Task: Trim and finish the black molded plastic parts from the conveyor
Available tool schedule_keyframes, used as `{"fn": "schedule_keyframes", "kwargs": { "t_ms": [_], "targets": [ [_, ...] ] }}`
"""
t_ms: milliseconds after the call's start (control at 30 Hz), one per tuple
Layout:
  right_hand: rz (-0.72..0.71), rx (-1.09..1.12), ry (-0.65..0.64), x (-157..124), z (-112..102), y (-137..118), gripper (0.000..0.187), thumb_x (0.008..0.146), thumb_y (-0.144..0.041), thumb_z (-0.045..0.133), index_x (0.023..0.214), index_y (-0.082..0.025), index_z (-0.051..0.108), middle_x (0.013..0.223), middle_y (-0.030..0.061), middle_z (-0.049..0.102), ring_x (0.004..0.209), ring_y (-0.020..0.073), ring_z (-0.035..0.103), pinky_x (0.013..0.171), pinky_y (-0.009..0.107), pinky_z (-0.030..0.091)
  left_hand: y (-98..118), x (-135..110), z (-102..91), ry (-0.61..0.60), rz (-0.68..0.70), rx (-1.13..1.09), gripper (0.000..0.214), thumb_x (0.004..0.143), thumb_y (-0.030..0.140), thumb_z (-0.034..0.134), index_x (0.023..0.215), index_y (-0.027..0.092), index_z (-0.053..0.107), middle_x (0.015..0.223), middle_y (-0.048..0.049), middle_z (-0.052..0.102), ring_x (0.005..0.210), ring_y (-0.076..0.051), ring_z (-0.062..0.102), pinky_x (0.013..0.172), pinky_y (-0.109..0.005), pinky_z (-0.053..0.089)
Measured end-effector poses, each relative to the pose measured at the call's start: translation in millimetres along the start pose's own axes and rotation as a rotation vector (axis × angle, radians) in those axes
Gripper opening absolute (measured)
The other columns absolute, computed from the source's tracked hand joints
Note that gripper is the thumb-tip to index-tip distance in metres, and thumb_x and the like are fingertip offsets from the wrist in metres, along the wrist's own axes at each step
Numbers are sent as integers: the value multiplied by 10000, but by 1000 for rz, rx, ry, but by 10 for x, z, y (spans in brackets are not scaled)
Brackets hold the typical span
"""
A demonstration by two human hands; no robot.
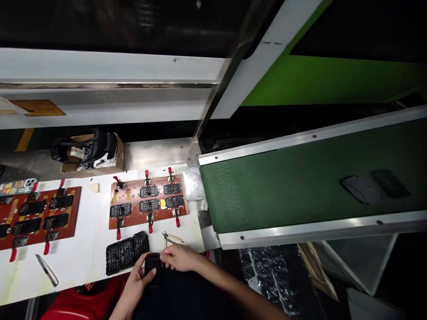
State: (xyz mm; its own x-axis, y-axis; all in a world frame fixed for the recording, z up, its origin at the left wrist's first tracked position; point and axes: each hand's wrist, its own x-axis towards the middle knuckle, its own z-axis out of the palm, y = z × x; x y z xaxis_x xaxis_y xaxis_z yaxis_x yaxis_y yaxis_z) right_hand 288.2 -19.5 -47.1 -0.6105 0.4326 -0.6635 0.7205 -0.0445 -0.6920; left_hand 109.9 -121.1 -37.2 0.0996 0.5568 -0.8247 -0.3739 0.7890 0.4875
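My left hand [135, 282] and my right hand [180, 258] meet at the near edge of the white table [90, 249], both closed around a small black plastic part [152, 264]. Just left of it lie three more black moulded parts [126, 252] in a row. A small tool with a pale handle [172, 238] rests just beyond my right hand. Behind them sits a copper-coloured jig board [147, 202] with red-handled clamps, holding several black parts.
A second clamp jig [36, 215] lies at the far left, with a knife [47, 270] in front of it. A green conveyor belt [300, 186] runs to the right, carrying two black parts [373, 186]. A cardboard box [90, 153] stands behind. A red object [83, 302] shows below the table edge.
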Motion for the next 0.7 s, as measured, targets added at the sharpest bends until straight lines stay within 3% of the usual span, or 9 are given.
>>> {"fn": "schedule_keyframes", "kwargs": {
  "t_ms": [100,167,233,333,467,567,633,700],
  "targets": [
    [155,-145,199,34,197,240,240,944,-323,576,1128,-194,661,1123,102,690,1052,256,645,882,352,500,-293,-37,75,77,79,-57,881,641,425,877,1417,317,474,1059,-57,741,1023,-253,688,941,-354,503],
    [235,-237,277,169,354,309,427,863,-316,698,1244,-149,598,1242,185,612,1172,326,570,980,442,456,-418,-50,69,163,151,-61,961,615,417,891,1454,341,428,1141,-41,720,1080,-235,662,916,-309,507],
    [279,-306,297,347,496,322,604,765,-337,810,1277,-122,571,1253,224,579,1178,359,544,996,482,441,-504,-72,49,225,181,0,931,601,433,893,1425,344,470,1164,-30,710,1073,-239,658,865,-299,528],
    [303,-378,301,569,625,318,682,714,-346,853,1276,-88,564,1246,261,557,1147,384,535,967,517,443,-586,-150,-4,267,159,80,707,602,468,883,1239,278,641,1066,-55,736,1030,-284,679,861,-352,553],
    [282,-413,329,640,636,352,621,705,-266,837,1248,-113,577,1233,246,561,1140,382,525,992,538,405,-610,-334,-170,257,134,156,493,633,513,852,1044,273,725,995,-67,742,1027,-307,681,879,-377,556],
    [225,-386,365,518,597,369,493,744,-174,743,1212,-142,591,1189,214,592,1132,355,534,1024,526,372,-572,-520,-350,232,102,190,387,625,523,852,897,276,730,883,-52,722,825,-271,688,687,-348,562],
    [160,-345,398,357,568,366,466,744,-188,722,1191,-147,598,1184,202,597,1163,355,523,1076,535,320,-552,-650,-446,172,68,199,413,597,462,883,941,287,736,929,-49,722,798,-252,679,683,-347,557],
    [91,-284,430,145,520,360,470,724,-251,738,1166,-166,603,1186,174,596,1187,361,516,1110,539,290,-547,-754,-483,108,19,204,467,570,396,905,997,300,742,1005,-49,728,875,-263,686,792,-375,559]
  ]
}}
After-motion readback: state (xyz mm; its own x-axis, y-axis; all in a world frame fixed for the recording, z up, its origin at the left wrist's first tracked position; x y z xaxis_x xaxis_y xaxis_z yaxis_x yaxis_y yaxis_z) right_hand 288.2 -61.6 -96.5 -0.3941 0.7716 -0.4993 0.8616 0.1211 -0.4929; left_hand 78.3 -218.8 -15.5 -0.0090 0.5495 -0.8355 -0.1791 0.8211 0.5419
